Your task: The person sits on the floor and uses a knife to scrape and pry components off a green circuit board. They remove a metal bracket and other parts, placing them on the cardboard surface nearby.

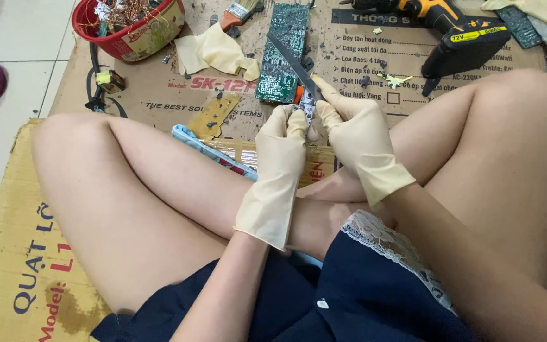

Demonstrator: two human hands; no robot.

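Your right hand [349, 136], in a cream rubber glove, is closing its fingers round the handle of a long dark flat-bladed tool [294, 63], forefinger stretched along the blade. Your left hand [285, 142], gloved the same, is pinching a small silver-grey metal-cased part [307, 106] between thumb and fingertips, held up over your crossed legs; most of the part is hidden by the gloves.

The blade's near end is meeting the part right at your left fingertips, while its far end is angling away over a green printed circuit board [283, 50] lying on the brown cardboard sheet [159, 95].

Risk: if the blade slips off the small part, it could drive into your left thumb or tear the thin glove. The grip on the part looks slight, so a twist could flip it down into your lap.

Further out: a spare cream glove [213, 54], a red plastic bowl of copper wire scraps [128, 28], a yellow-and-black cordless drill [451, 31], a paintbrush [238, 12].
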